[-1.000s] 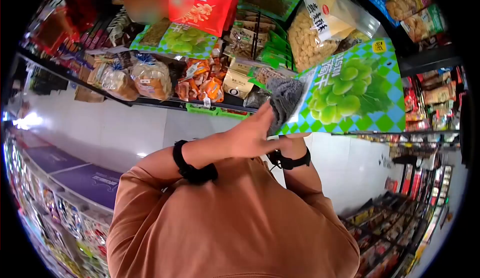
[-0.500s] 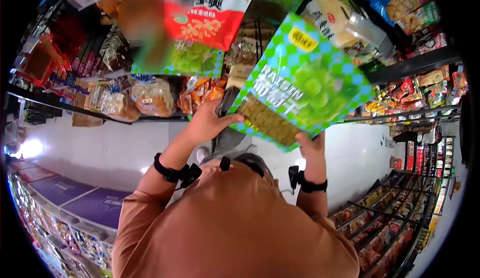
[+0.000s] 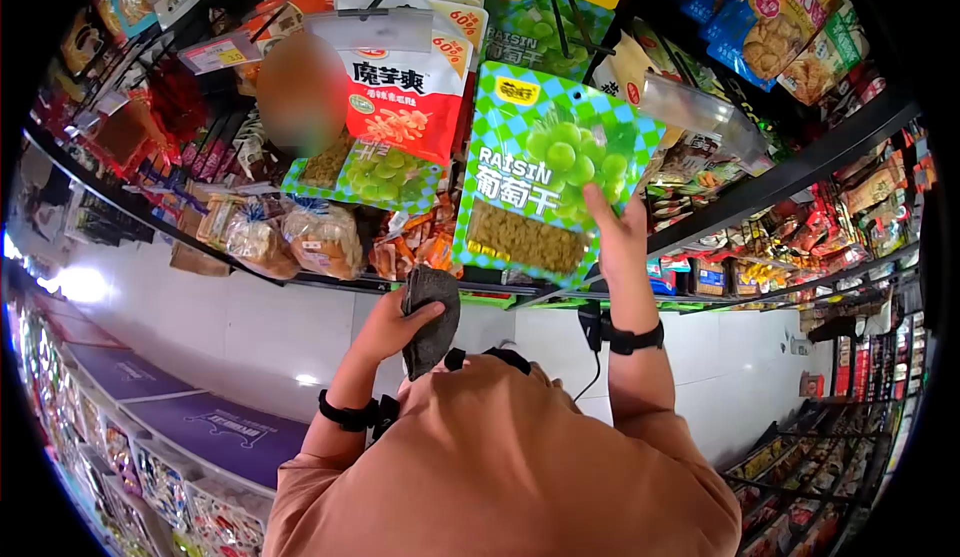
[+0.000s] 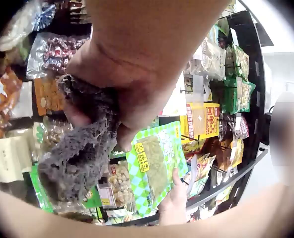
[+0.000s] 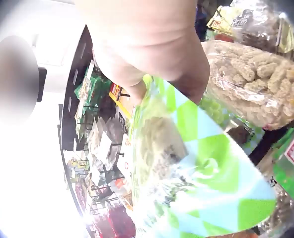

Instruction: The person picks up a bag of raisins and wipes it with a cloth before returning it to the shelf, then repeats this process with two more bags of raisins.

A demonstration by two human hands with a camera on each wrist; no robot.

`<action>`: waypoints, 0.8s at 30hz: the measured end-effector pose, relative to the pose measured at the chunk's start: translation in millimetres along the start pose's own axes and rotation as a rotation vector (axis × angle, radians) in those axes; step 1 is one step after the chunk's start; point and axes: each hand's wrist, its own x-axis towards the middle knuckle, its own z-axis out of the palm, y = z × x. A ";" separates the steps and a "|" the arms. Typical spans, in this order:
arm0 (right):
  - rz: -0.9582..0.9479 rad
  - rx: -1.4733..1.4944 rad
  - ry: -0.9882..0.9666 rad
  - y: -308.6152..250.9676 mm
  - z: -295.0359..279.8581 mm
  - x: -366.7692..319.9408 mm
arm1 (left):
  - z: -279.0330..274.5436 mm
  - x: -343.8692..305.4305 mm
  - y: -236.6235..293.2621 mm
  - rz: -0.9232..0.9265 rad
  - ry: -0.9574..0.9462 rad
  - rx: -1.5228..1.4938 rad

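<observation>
Just right of centre in the upper half of the head view, you have a flat, green-and-blue checked plastic raisin pouch [image 3: 545, 147] raised before the black shelf rail [image 3: 780, 189]. Your right hand [image 3: 622, 237] pinches its right edge, thumb across the front, the other fingers mostly hidden behind. Lower and left, your left hand [image 3: 385, 325] has its fingers curled round a dark grey, fuzzy cloth [image 3: 433, 317], apart from the pouch. The step in hand looks like positioning the pouch at the display with the cloth ready; the next move probably calls for a steady edge pinch, since thin film may flex. A clear lower window shows lumpy brown raisins, while the left wrist view shows the cloth bunched and shaggy. Farther out, glossy red-and-white pouches [image 3: 410, 122] hang at upper left of centre, above rounded, clear-wrapped bread [image 3: 325, 242].
</observation>
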 end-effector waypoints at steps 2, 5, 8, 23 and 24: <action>-0.084 -0.098 -0.123 -0.9 1.4 7.1 | -5.5 -9.4 -2.9 -0.058 0.044 0.039; -0.051 -0.160 -0.212 14.2 11.2 -2.0 | -7.5 -26.9 -7.0 -0.139 0.178 0.042; 0.166 0.109 -0.197 35.2 27.7 -17.0 | -8.1 -41.5 -12.4 -0.205 0.330 -0.213; 0.912 0.661 -0.721 70.3 139.1 -63.9 | -73.5 -65.6 25.9 0.074 0.735 -0.676; 0.959 0.684 -0.675 80.1 142.7 -62.6 | -81.1 -61.9 30.9 0.082 0.715 -0.671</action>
